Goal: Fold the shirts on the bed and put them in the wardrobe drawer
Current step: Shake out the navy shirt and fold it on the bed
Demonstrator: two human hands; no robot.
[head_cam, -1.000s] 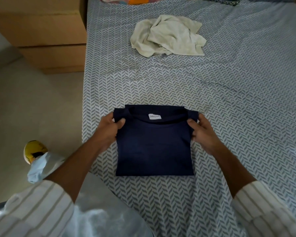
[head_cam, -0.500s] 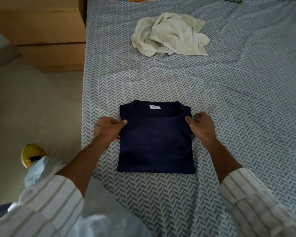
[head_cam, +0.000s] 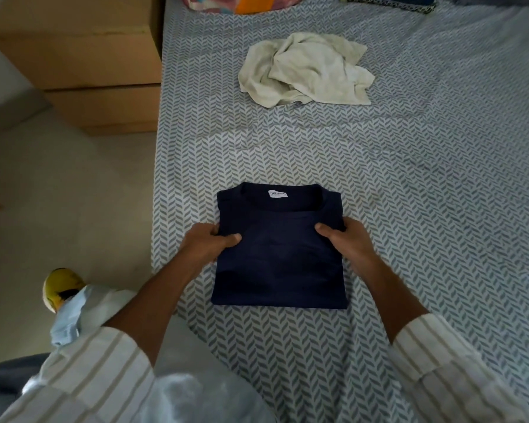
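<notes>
Navy shirt [head_cam: 280, 261], folded, gripped at both sides by left hand [head_cam: 206, 244] and right hand [head_cam: 345, 242]; crumpled cream shirt [head_cam: 306, 70] lies beyond.

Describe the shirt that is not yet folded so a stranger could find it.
On the bed with the grey herringbone sheet, look past the folded navy shirt toward the far end. The cream shirt lies there, crumpled and pale.

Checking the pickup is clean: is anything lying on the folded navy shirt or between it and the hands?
Nothing visible. The left hand and right hand already pinch the navy shirt at its side edges; the crumpled cream shirt lies well apart, farther up the bed.
</notes>
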